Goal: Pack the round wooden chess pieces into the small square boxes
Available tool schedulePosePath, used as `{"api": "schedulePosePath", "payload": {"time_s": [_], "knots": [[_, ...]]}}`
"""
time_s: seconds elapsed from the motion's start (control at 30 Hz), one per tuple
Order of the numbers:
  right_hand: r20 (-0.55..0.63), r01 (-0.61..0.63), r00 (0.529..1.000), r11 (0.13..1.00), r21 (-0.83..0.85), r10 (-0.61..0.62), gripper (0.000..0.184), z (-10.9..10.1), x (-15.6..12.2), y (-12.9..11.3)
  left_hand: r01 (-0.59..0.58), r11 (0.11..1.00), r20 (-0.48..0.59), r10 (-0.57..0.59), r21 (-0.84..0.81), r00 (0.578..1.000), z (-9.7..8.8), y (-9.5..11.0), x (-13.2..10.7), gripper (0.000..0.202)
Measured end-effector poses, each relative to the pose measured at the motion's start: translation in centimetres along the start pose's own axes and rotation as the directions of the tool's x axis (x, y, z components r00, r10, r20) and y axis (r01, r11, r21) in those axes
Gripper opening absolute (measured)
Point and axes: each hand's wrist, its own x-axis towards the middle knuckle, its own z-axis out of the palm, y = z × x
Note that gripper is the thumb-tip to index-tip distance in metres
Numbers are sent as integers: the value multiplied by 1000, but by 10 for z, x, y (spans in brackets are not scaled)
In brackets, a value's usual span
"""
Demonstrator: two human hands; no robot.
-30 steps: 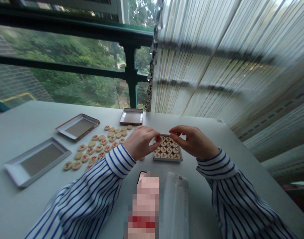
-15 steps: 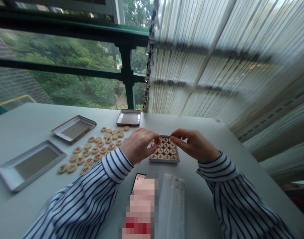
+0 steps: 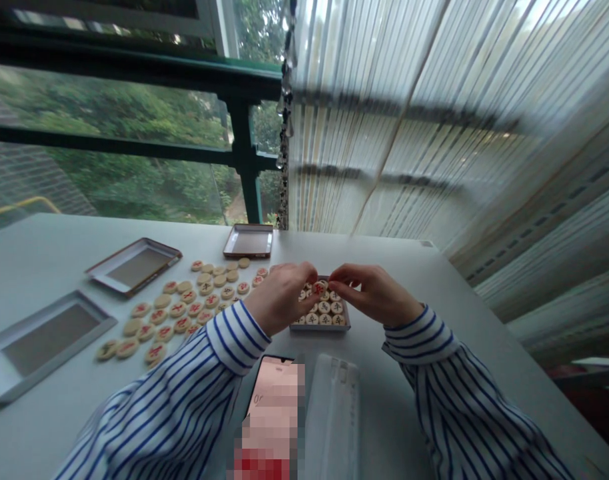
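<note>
My left hand (image 3: 279, 295) is curled and pinches a round wooden chess piece with a red character (image 3: 318, 289) over a small square box (image 3: 320, 325) filled with rows of pieces. My right hand (image 3: 372, 292) hovers beside it over the box's far right part, fingers drawn together in a pinch close to the same piece; what it holds, if anything, I cannot make out. Loose chess pieces (image 3: 182, 307), some marked red and some dark, lie spread on the table left of the box.
The grey table (image 3: 49, 247) also carries two shallow tray lids (image 3: 132, 265) (image 3: 39, 343) at the left and a small brown box (image 3: 248, 241) at the back. A phone (image 3: 272, 390) and a translucent case (image 3: 334, 413) lie near me. Blinds hang at the right.
Both hands have drawn closer together above the box, the left still pinching the red-marked piece. The view has shifted slightly, so everything sits lower and further left.
</note>
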Motion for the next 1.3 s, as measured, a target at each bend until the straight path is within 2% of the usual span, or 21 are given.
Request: {"api": "schedulePosePath", "payload": {"time_s": [0.33, 0.63, 0.83, 0.97, 1.13, 1.3], "knots": [[30, -59, 998, 992, 112, 56, 22, 11, 3, 1, -13, 999, -12, 13, -36, 1000, 1, 2, -2, 15], [36, -81, 997, 974, 214, 75, 19, 13, 5, 2, -6, 999, -12, 6, -38, 1000, -1, 2, -2, 17], [6, -65, 998, 975, 212, 65, 18, 11, 5, 4, 85, 976, 7, -85, -200, 996, 0, -1, -2, 23], [-1, -74, 997, 976, 205, 76, 16, 9, 5, 2, 180, 913, 60, -170, -365, 984, -1, 0, -1, 24], [-5, -68, 997, 980, 186, 71, 15, 6, 4, -1, 282, 763, 135, -251, -582, 959, 0, 0, 0, 23], [2, -70, 998, 984, 166, 70, 15, 4, 4, -3, 328, 646, 189, -277, -689, 942, 1, 1, 2, 17]]}}
